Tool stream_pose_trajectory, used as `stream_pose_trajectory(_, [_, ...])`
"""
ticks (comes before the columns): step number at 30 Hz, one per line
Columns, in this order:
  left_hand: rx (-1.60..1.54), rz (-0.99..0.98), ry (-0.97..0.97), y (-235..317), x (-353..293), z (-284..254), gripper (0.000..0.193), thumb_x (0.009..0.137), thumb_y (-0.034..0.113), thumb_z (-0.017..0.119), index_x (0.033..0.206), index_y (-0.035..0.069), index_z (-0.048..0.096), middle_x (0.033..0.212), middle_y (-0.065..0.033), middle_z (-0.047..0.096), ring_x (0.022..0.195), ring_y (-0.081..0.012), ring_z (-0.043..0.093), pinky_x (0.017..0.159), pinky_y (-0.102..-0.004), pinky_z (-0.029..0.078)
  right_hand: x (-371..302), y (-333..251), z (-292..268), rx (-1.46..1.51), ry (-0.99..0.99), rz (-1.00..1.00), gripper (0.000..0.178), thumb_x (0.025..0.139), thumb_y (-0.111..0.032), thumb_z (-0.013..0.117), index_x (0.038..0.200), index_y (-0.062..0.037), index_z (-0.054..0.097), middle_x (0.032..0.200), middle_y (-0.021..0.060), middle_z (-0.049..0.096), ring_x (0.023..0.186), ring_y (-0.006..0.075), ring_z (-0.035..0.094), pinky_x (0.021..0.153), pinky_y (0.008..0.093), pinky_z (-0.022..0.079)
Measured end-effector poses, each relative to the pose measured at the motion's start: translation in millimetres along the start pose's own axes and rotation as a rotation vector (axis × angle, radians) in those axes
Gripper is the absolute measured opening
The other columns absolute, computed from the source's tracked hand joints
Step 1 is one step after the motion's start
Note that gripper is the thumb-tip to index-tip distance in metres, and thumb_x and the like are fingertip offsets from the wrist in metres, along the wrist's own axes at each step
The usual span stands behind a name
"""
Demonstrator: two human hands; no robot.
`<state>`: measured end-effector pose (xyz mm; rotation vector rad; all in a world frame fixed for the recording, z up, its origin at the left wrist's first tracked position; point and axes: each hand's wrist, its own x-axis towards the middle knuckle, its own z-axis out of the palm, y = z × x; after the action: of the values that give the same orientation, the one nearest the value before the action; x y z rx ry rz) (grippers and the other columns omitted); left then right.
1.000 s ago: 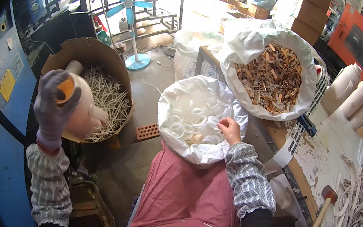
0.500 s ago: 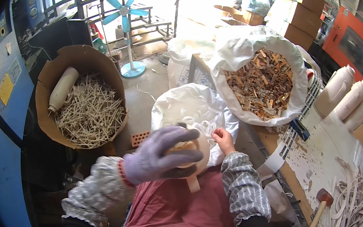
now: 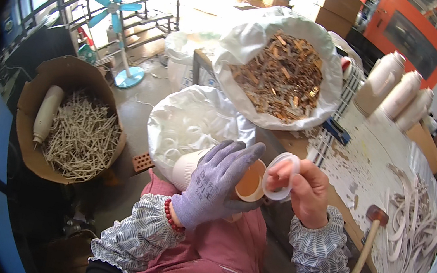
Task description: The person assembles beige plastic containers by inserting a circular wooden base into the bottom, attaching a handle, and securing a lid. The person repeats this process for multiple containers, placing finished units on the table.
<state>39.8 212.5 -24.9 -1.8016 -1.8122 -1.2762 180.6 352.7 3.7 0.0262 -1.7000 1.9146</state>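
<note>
My left hand [image 3: 215, 184], in a pale purple work glove, is wrapped round a cream plastic jug shell [image 3: 185, 170] lying on its side above my lap. The shell's round mouth faces right and shows an orange-tan inside. Just off this mouth, my bare right hand [image 3: 311, 194] pinches a translucent plastic ring [image 3: 285, 157] between thumb and fingers. Whether the ring touches the mouth's edge I cannot tell. Behind the shell stands a white-lined sack [image 3: 169, 107] with many similar clear rings in it.
A cardboard drum [image 3: 42, 68] of thin cream sticks stands at left. Beyond the rings, a white sack [image 3: 241, 38] holds brown and metallic pieces. The right-hand workbench [image 3: 354, 151] carries three cream jug shells [image 3: 397, 92], a mallet [image 3: 371, 233] and pale strips [image 3: 413, 233].
My right hand has come away from the sack of rings with one ring, moving right and nearer. The jug shell has turned so its mouth faces right. The whole view has shifted.
</note>
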Motion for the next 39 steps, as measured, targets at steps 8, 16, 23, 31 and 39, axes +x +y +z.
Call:
stream_pose_trajectory(8, [-0.018, 0.009, -0.016, 2.7, 8.3, 22.5, 0.092, 0.064, 0.035, 0.083, 0.14, 0.002, 0.041, 0.128, -0.0141, 0.056, 0.114, -0.0345, 0.055, 0.101, -0.0461, 0.041, -12.6, 1.5, -11.7, -0.11, 0.036, 0.093, 0.018, 0.094, -0.008, 0.052, 0.103, 0.0038, 0.061, 0.108, 0.0164, 0.065, 0.095, 0.02, 0.065, 0.086, 0.0347, 0.053])
stream_pose_trajectory(16, [-0.113, 0.022, 0.045, -4.9, -1.2, 16.3, 0.102, 0.054, 0.026, 0.086, 0.142, 0.003, 0.04, 0.122, -0.0142, 0.059, 0.112, -0.0342, 0.057, 0.098, -0.0456, 0.044, -15.6, 23.6, 11.5, -0.577, -0.001, 0.075, 0.014, 0.095, -0.001, 0.05, 0.108, -0.0002, 0.052, 0.101, 0.0122, 0.062, 0.099, 0.0213, 0.064, 0.088, 0.0335, 0.05])
stream_pose_trajectory(23, [-0.18, 0.029, -0.036, -10.0, -15.1, 4.6, 0.105, 0.05, 0.026, 0.087, 0.142, 0.004, 0.041, 0.123, -0.0151, 0.059, 0.115, -0.0352, 0.056, 0.099, -0.0455, 0.044, -15.0, 19.5, 22.0, -1.027, -0.315, -0.194, 0.014, 0.08, 0.002, 0.054, 0.093, -0.0037, 0.057, 0.084, 0.016, 0.061, 0.08, 0.0382, 0.062, 0.067, 0.0414, 0.051])
stream_pose_trajectory(31, [-0.142, 0.081, -0.04, -10.6, -24.3, -11.0, 0.095, 0.057, 0.033, 0.084, 0.139, 0.004, 0.045, 0.121, -0.013, 0.061, 0.111, -0.0348, 0.058, 0.099, -0.0463, 0.044, -21.2, 23.9, 39.3, -1.297, -0.37, -0.349, 0.016, 0.078, -0.007, 0.06, 0.094, -0.007, 0.062, 0.081, 0.0073, 0.058, 0.078, 0.0287, 0.062, 0.067, 0.037, 0.053])
stream_pose_trajectory(39, [-0.102, 0.072, -0.278, -4.3, -18.3, -8.9, 0.093, 0.052, 0.034, 0.085, 0.134, 0.007, 0.05, 0.119, -0.0114, 0.06, 0.111, -0.0343, 0.055, 0.097, -0.0462, 0.042, -8.8, 23.2, 17.2, -1.219, -0.655, -0.207, 0.012, 0.077, -0.013, 0.065, 0.089, -0.0104, 0.068, 0.084, 0.0072, 0.065, 0.078, 0.0269, 0.064, 0.07, 0.0358, 0.053])
